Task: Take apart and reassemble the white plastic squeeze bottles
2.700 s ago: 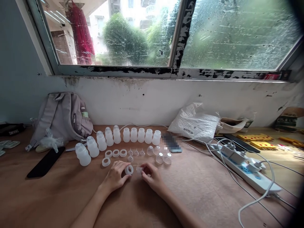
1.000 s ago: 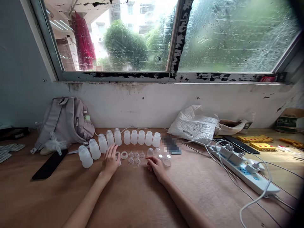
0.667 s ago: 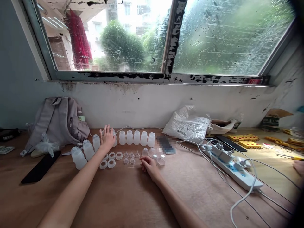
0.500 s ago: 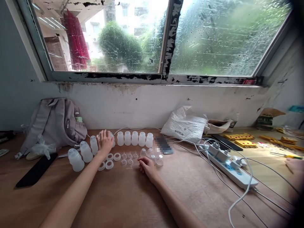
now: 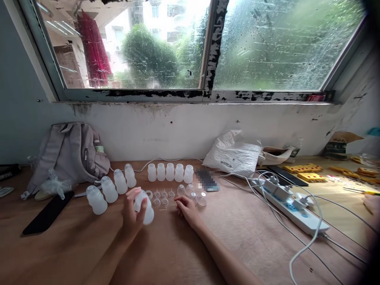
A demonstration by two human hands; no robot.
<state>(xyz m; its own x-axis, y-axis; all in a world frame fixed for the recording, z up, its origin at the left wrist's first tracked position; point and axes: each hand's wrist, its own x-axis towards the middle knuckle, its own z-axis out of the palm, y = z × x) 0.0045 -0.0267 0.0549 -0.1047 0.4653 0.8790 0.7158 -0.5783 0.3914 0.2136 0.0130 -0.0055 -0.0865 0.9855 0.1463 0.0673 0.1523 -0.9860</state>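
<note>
Translucent white plastic made up the capped bottle that the left hand had wrapped its fingers around, lifted just clear of the counter and tilted toward the person. It was small and squat, cloudy rather than clear, with a rounded cap on a narrower neck; whether anything was inside could not be told.

The step in hand appeared to be bringing one bottle out of the arc to be worked on. The next move would probably call for a steady grip on the body and a second hand free for the cap.

Just right of the bottle, the right hand rested on the counter with its fingers loosely curled, holding nothing that could be made out. Beyond the bottle lay small rings and clear little cones, and behind those stood an uncapped row of bottles. To the bottle's left curved the arc of capped bottles. Further left of it sat a grey backpack and a black phone. Well to the bottle's right lay a white bag and a power strip. At the far right edge another person's hand showed.
</note>
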